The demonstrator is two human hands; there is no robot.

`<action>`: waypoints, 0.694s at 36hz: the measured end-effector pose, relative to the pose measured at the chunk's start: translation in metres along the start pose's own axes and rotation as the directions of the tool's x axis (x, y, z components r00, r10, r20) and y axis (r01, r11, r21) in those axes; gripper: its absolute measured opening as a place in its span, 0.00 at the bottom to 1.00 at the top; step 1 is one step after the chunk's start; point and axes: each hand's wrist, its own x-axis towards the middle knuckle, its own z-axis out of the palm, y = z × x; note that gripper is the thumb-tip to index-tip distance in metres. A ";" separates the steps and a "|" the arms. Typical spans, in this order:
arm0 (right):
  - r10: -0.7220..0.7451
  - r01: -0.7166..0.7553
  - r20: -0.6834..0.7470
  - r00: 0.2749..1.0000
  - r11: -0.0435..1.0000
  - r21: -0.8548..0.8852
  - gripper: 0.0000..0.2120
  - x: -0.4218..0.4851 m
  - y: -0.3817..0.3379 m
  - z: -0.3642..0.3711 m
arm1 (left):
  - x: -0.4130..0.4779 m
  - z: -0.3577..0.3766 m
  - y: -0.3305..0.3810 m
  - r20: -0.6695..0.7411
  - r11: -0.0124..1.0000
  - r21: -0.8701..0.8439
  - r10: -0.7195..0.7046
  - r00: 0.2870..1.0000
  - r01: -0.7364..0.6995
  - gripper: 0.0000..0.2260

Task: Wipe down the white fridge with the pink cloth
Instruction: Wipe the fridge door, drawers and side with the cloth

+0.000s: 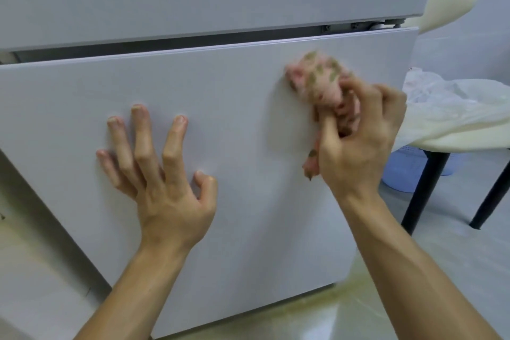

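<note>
The white fridge [237, 107] fills most of the view, with its lower door in front of me and the upper door above a dark gap. My right hand [361, 141] grips the bunched pink cloth [320, 77], which has olive spots, and holds it against the upper right part of the lower door. The cloth looks blurred. My left hand [162, 174] rests on the lower door at the left with its fingers spread and its fingertips touching the surface.
To the right of the fridge stands a cream chair [452, 135] with black legs [425, 188] and a crumpled white plastic bag [452, 102] on its seat. A pale blue basket [408, 168] sits on the floor under it. The grey floor shows at the bottom.
</note>
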 end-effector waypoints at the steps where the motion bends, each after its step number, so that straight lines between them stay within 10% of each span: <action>1: 0.025 -0.024 -0.019 1.000 1.000 0.019 0.18 0.006 -0.006 0.003 | 0.000 -0.001 -0.001 0.003 1.000 0.003 0.003 1.000 -0.003 0.36; 8: -0.105 0.100 0.092 0.990 0.993 0.066 0.17 -0.067 -0.037 0.035 | -0.001 -0.006 -0.020 0.031 0.997 0.023 0.068 0.997 -0.069 0.35; 18: -0.473 0.468 0.484 0.736 0.873 0.141 0.20 -0.163 -0.007 0.029 | -0.002 -0.016 -0.045 0.010 0.994 -0.014 0.105 0.994 -0.105 0.28; 25: -0.227 0.233 0.112 0.967 0.971 -0.045 0.12 -0.056 -0.025 0.023 | -0.002 -0.017 -0.055 -0.029 0.996 0.032 0.082 0.996 -0.082 0.25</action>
